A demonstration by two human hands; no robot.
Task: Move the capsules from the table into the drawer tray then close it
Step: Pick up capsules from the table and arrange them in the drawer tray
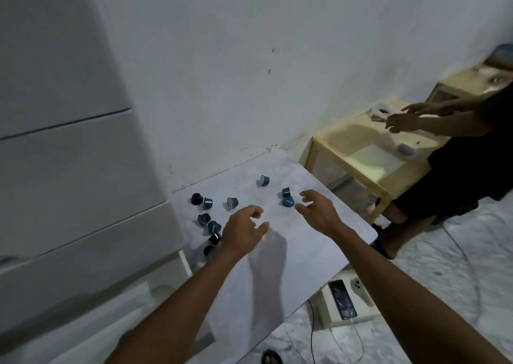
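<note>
Several dark blue capsules lie scattered on the pale grey table [291,241]. One capsule [263,180] sits far back, two capsules [287,198] lie just left of my right hand [319,211], one capsule [232,202] is near the middle, and a cluster of capsules [206,219] runs down the table's left side. My left hand [244,231] hovers over the table beside that cluster, fingers apart, holding nothing. My right hand is also open and empty. A white drawer unit [69,197] stands at the left with its drawers shut.
Another person [449,163] stands at the right, hands over a wooden side table [361,152]. On the floor below the table's right edge a phone [342,299] lies on a white box, with cables trailing. A sandal [270,357] is near the bottom.
</note>
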